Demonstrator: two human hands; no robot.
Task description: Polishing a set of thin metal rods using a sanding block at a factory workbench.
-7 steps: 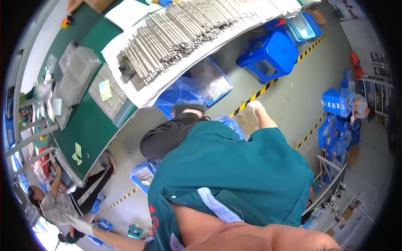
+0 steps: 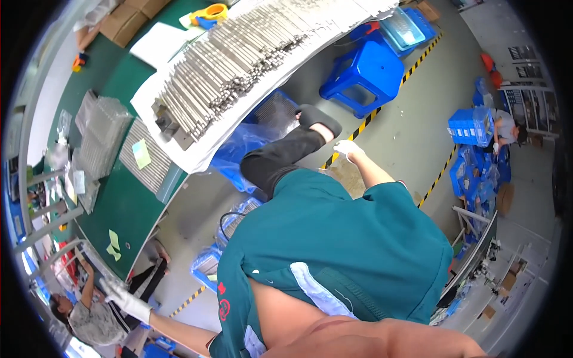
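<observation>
Since the earlier view, little has shifted. The right hand [image 2: 347,148], gloved in white, is lowered toward the floor [image 2: 382,137] near the blue stool [image 2: 363,76]; its fingers cannot be told. The left hand [image 2: 122,295] (also gloved) is spread, empty, below the green worktop [image 2: 128,203].

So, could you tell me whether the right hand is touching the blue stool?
Apart. In the head view the white-gloved right hand hangs over grey floor, with a yellow-black floor stripe showing between it and the blue stool.
</observation>
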